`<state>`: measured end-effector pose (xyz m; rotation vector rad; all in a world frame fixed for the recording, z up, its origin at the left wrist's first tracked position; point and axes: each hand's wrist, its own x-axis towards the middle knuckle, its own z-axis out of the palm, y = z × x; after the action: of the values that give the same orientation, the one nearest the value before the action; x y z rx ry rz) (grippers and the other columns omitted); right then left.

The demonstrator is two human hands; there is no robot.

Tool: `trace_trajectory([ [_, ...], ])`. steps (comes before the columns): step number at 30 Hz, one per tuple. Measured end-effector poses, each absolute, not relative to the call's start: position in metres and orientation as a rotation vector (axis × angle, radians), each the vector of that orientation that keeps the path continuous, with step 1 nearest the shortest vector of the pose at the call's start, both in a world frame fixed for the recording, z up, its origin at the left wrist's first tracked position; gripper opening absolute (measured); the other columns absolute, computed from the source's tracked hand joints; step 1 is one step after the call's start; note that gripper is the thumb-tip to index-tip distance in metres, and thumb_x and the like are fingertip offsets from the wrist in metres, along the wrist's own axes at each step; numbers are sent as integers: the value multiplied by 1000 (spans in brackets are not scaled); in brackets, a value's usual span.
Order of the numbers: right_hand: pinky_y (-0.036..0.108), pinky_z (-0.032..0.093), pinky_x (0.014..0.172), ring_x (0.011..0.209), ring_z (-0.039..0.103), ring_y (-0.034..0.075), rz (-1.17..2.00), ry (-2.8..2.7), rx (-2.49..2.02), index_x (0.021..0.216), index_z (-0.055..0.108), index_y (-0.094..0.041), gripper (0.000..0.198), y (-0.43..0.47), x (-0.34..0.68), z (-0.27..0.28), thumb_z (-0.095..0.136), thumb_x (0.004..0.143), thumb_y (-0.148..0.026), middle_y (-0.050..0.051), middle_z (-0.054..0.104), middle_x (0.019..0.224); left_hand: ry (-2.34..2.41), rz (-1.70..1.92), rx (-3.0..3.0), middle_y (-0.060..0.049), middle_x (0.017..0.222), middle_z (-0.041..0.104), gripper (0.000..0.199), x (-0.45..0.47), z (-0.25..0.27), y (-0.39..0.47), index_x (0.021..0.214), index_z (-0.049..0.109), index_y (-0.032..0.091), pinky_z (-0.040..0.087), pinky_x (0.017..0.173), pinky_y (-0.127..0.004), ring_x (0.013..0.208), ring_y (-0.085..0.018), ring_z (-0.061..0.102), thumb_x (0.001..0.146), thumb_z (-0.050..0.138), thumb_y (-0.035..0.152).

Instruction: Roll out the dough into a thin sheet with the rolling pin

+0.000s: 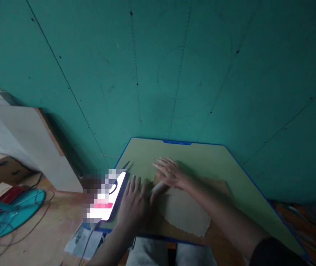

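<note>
In the head view, a small bench with a pale green top and blue rim (246,188) stands against a teal wall (152,66) at 12 o'clock. On it, a flat brown board (173,229) carries a thin, off-white, irregular sheet (187,210), which lies toward 6 o'clock. A short, pale, rounded rod (158,187) lies at the sheet's 10 o'clock edge, between the hands. The right hand (170,173) is unclenched, fingers outstretched, palm down over the rod's upper end. The left hand (136,199) is also unclenched, its fingers toward 12 o'clock and its thumb side beside the rod's lower end; whether it presses the rod I cannot tell. At the left hand's 9 o'clock glows a partly pixelated, white-screened device (113,197).
</note>
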<state>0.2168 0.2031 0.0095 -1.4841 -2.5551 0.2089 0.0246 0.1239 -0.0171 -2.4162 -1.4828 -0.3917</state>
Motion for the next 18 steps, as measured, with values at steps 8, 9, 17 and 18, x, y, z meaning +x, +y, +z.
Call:
trace_trajectory([
  [8, 53, 36, 117, 138, 46, 30, -8, -2365, -1534, 125, 65, -16, 36, 90, 256, -3, 54, 95, -34, 14, 57, 144, -1348, -329, -2677, -16, 144, 56, 28, 32, -7, 112, 121, 62, 18, 58, 93, -39, 136, -30, 51, 94, 55, 20],
  [9, 54, 38, 116, 137, 48, 31, -34, -2321, -1571, 121, 67, -16, 34, 80, 260, -5, 54, 95, -33, 14, 58, 142, -1312, -313, -2732, -15, 145, 55, 27, 35, -5, 112, 120, 63, 19, 58, 91, -38, 136, -29, 50, 94, 56, 20],
  [17, 55, 44, 109, 132, 53, 33, -290, -2230, -1748, 126, 65, -15, 41, 56, 283, -7, 47, 99, -39, 18, 61, 139, -1115, -529, -2781, -16, 136, 62, 32, 87, -4, 113, 107, 67, 15, 46, 108, -46, 135, -32, 51, 94, 59, 43],
  [18, 55, 42, 111, 134, 51, 33, -289, -2235, -1748, 128, 64, -14, 43, 58, 285, -6, 47, 99, -40, 18, 59, 141, -1157, -548, -2743, -18, 135, 62, 38, 90, -5, 114, 109, 67, 14, 46, 107, -47, 133, -34, 52, 95, 56, 48],
])
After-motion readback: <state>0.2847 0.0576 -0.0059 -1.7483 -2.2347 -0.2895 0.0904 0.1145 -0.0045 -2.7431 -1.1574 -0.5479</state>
